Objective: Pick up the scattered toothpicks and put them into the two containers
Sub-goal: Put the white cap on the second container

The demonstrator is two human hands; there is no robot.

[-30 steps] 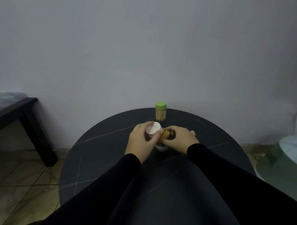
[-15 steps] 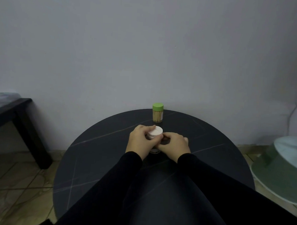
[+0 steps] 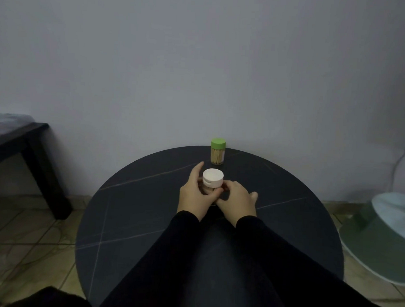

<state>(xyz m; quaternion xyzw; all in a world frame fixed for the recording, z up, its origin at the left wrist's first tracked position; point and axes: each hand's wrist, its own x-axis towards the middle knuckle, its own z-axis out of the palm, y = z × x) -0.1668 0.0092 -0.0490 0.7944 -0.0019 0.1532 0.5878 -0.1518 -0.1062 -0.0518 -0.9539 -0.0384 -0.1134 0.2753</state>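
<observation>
Round black table [image 3: 133, 220] crossed by thin pale veins. At 12 o'clock near the far rim, 1 clear container with a green lid [image 3: 218, 151], upright, packed with toothpicks. Just toward 6 o'clock from it, 1 white-lidded container [image 3: 212, 179], also upright.

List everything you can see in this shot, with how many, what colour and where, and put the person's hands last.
Green-lidded container: one, clear with green lid, full of toothpicks, upright at the table's far edge.
White-lidded container: one, white lid, toothpicks inside, upright on the table between the hands.
Round table: one, black with thin pale lines, centre.
Side table: one, black, at left by the wall.
Round green and pale object: one, on the floor at right; cannot tell what it is.
Tiled floor: beige.
Wall: grey.
Left hand: grips the white-lidded container.
Right hand: fingers at the container's right side.
</observation>
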